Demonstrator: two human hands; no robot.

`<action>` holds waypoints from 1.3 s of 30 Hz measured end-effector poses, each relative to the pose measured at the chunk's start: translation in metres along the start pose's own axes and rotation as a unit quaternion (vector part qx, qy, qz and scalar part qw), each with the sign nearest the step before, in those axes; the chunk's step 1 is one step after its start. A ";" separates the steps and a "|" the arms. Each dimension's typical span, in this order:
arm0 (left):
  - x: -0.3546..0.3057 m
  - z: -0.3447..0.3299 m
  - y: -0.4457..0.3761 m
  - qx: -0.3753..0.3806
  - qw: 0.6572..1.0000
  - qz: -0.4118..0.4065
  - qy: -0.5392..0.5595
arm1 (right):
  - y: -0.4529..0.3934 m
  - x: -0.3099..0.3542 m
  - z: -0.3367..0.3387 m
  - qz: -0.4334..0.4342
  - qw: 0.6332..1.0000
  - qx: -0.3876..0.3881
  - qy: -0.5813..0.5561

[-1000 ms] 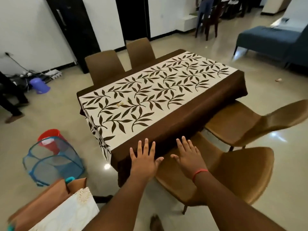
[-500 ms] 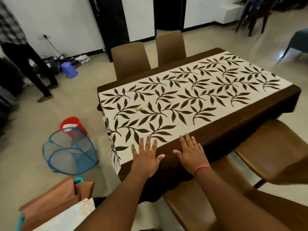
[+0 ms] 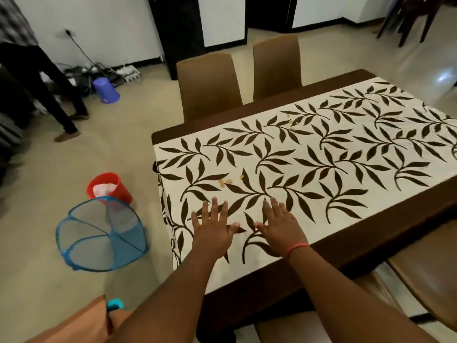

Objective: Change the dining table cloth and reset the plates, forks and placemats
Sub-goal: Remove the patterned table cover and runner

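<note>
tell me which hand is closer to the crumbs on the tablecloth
Left. The left hand lies flat on the tablecloth with its fingertips just short of the crumbs. The right hand rests flat beside it, further to the crumbs' right.

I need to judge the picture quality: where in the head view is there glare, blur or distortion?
Head view: glare on the glossy floor at upper right; the standing person at left is motion-blurred; the wide lens bends the table edge; both hands and the leaf-patterned tablecloth are sharp.
</note>
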State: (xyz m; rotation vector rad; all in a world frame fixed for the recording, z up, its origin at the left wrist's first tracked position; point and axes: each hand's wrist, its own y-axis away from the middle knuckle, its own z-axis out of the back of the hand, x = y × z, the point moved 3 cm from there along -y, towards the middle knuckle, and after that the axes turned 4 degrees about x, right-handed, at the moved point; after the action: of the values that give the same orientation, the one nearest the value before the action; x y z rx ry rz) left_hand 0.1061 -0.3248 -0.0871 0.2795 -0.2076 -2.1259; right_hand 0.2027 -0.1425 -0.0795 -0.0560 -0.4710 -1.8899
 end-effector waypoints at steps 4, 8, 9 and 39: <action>0.030 -0.004 -0.063 0.008 1.000 -0.015 -0.003 | -0.071 0.022 0.003 -0.025 0.999 0.020 -0.033; 0.055 -0.013 -0.116 0.020 0.999 -0.024 -0.007 | -0.138 0.040 0.004 -0.045 0.997 0.013 -0.054; 0.060 -0.017 -0.126 0.026 0.999 -0.023 -0.006 | -0.153 0.041 0.004 -0.049 0.997 0.018 -0.048; 0.069 -0.027 -0.137 -0.072 0.981 -0.010 0.179 | -0.194 0.090 -0.017 0.008 0.995 -0.041 -0.086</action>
State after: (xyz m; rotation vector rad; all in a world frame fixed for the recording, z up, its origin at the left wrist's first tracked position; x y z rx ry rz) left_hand -0.0328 -0.3110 -0.1561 0.5731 0.1588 -2.0575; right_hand -0.0039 -0.1724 -0.1281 -0.2779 -0.5088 -1.8962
